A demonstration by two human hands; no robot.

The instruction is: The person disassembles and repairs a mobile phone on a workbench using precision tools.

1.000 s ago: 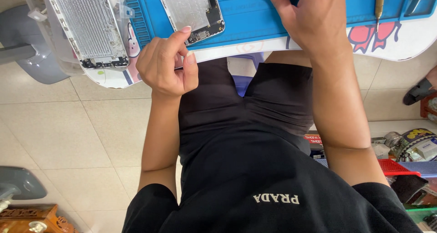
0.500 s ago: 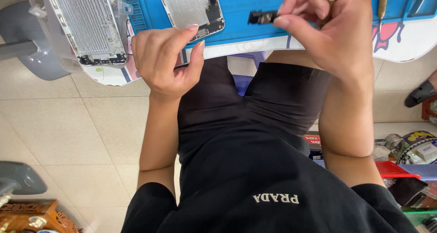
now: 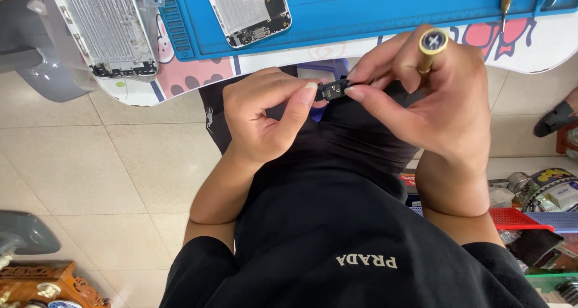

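Over my lap, just below the bench (image 3: 361, 49) edge, I have a small black part (image 3: 332, 90) pinched between both hands. Left hand (image 3: 265, 118) fingers close on its left end; right hand (image 3: 433, 97) fingers hold its right end, a brass-handled tool (image 3: 431, 46) tucked alongside. At 11 o'clock two opened phone shells (image 3: 247, 10) lie gutted, so I judge the part is out, refitting not yet done.

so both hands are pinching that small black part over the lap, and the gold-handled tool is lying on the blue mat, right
Not quite. Both hands, left hand and right hand, do pinch the small black part over the lap, but the gold-handled tool is not lying on the blue mat. The head view shows it tucked in the right hand, its round end up.
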